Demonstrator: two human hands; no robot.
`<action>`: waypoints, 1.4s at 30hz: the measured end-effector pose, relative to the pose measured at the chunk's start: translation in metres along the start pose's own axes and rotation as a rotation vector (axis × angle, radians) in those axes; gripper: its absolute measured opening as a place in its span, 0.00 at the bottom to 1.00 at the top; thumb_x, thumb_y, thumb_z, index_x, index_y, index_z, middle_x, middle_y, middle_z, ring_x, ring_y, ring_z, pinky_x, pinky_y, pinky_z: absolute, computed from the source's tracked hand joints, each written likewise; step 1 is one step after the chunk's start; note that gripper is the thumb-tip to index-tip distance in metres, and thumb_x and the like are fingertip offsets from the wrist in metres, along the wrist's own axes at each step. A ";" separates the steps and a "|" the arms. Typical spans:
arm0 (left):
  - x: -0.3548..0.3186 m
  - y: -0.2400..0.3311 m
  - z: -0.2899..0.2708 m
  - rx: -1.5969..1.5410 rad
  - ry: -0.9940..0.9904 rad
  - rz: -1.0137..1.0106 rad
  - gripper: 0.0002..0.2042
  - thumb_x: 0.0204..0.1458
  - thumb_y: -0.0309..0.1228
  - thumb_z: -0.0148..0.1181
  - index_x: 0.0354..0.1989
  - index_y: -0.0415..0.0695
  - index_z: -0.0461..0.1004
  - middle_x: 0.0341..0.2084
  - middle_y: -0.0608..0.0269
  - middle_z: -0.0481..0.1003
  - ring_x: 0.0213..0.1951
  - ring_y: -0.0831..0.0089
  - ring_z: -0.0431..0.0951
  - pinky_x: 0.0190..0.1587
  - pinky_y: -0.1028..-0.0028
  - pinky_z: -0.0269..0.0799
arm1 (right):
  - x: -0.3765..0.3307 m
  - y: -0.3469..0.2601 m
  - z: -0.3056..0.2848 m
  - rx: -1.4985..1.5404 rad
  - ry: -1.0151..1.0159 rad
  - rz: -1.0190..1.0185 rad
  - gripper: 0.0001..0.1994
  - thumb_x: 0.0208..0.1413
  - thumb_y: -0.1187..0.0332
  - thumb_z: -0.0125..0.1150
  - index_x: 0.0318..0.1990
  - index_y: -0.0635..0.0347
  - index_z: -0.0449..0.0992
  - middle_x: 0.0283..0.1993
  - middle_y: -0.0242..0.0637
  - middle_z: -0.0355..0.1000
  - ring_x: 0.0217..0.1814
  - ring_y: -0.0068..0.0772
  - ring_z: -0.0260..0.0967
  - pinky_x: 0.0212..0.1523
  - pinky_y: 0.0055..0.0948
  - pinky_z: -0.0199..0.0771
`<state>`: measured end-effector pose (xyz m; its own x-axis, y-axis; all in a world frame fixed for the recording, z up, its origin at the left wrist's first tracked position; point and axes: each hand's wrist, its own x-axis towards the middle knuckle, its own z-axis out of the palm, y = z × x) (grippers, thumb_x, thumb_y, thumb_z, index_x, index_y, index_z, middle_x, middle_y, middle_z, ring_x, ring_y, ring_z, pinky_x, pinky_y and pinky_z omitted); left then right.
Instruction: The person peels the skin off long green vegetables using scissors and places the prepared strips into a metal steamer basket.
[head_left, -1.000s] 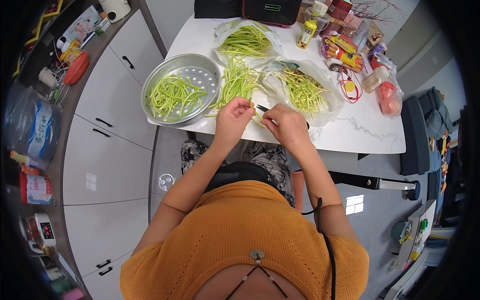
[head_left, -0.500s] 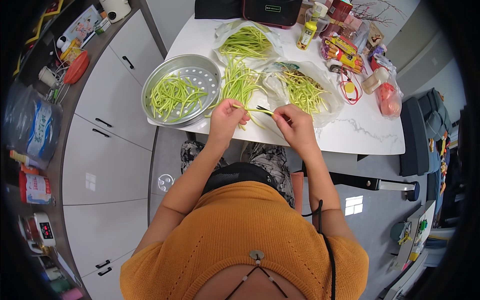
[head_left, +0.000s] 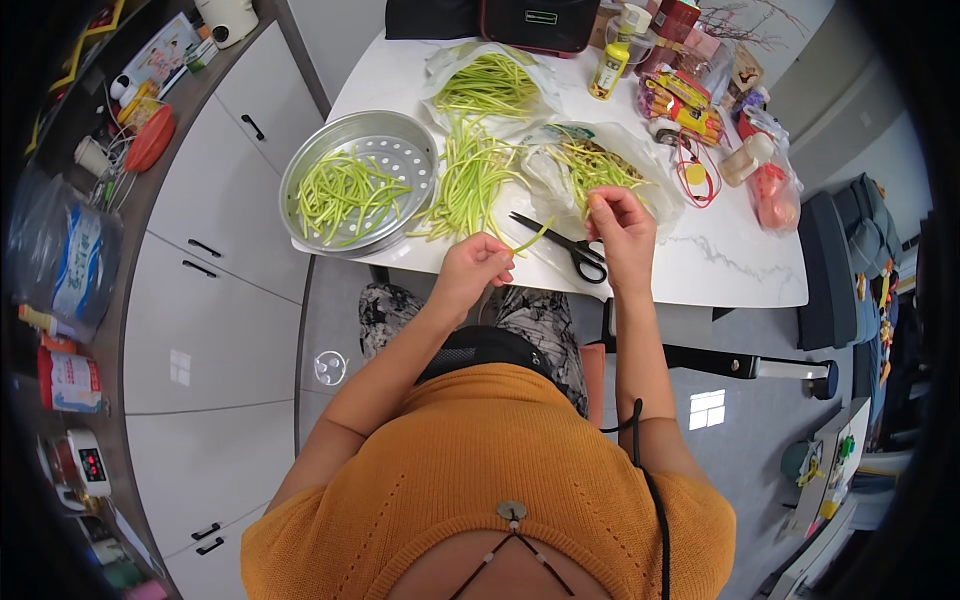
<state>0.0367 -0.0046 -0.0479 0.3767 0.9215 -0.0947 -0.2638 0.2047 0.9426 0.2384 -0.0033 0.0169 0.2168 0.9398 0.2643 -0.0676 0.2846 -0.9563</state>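
Note:
My left hand (head_left: 472, 274), closed in a pinch, holds a green garlic scape (head_left: 536, 238) above the table's front edge. My right hand (head_left: 624, 235) is raised in front of the right-hand plastic bag (head_left: 655, 190), its thumb and fingers pressed together; whatever they pinch is too small to make out. Black scissors (head_left: 560, 240) lie on the table between my hands. A heap of long scapes (head_left: 470, 180) rests behind my left hand. To its left, shorter pieces (head_left: 345, 195) fill part of a round metal steamer pan with holes (head_left: 410, 150).
Another plastic bag of scapes (head_left: 490, 85) lies at the back of the white table (head_left: 740, 265). A yellow bottle (head_left: 610, 68), snack packs (head_left: 685, 105), a red cord (head_left: 708, 185) and a bag of red items (head_left: 775, 195) stand or lie at the right. White cabinets (head_left: 215, 330) line the left.
My hands have moved apart: the left lower with the scape, the right up and rightward toward the bag. The scissors, mostly hidden before, now show whole on the table.

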 end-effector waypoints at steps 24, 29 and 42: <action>0.002 0.015 -0.004 0.026 -0.012 0.056 0.05 0.53 0.27 0.53 0.34 0.40 0.69 0.27 0.64 0.73 0.27 0.81 0.72 0.31 0.82 0.66 | 0.010 0.007 0.007 -0.602 -0.291 -0.173 0.11 0.47 0.73 0.60 0.39 0.60 0.75 0.30 0.33 0.68 0.22 0.20 0.61 0.25 0.19 0.63; 0.001 0.014 -0.001 0.014 -0.023 0.060 0.04 0.52 0.27 0.53 0.34 0.40 0.69 0.27 0.64 0.73 0.27 0.82 0.72 0.31 0.83 0.66 | 0.006 0.013 0.010 -0.583 -0.237 -0.148 0.08 0.45 0.74 0.61 0.35 0.61 0.75 0.25 0.30 0.66 0.21 0.18 0.58 0.24 0.18 0.61; -0.001 0.012 -0.001 -0.006 -0.010 0.083 0.04 0.52 0.26 0.54 0.34 0.40 0.69 0.27 0.64 0.73 0.27 0.82 0.71 0.31 0.83 0.66 | 0.001 0.010 0.019 -0.544 -0.196 -0.138 0.04 0.45 0.74 0.60 0.29 0.63 0.74 0.24 0.31 0.66 0.20 0.17 0.58 0.22 0.17 0.60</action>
<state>0.0322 -0.0024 -0.0364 0.3619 0.9321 -0.0130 -0.2995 0.1294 0.9453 0.2197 0.0038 0.0094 0.0010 0.9333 0.3592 0.4687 0.3169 -0.8246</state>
